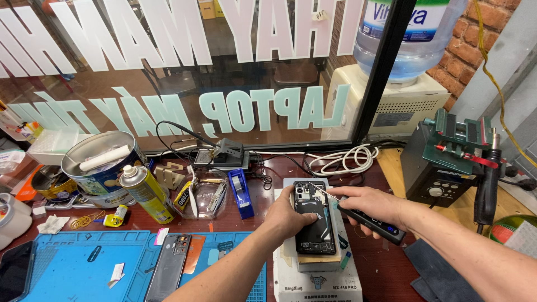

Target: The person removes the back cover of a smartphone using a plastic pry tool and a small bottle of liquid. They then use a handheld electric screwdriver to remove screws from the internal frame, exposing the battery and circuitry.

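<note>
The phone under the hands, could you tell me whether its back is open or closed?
Open: the phone shows bare internal parts, steadied by the left hand; its back cover lies apart on the blue mat.

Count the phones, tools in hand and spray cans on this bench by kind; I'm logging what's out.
Opened phones held by the left hand: 1
Phone back covers on the blue mat: 1
Dark phones at the left edge: 1
Electric screwdrivers in the right hand: 1
Yellow spray cans: 1
Total: 5

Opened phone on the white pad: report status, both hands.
Left hand steadies the opened phone on the white heating pad. Right hand grips the dark electric screwdriver, tip at phone's top edge. Nothing between them.
</note>
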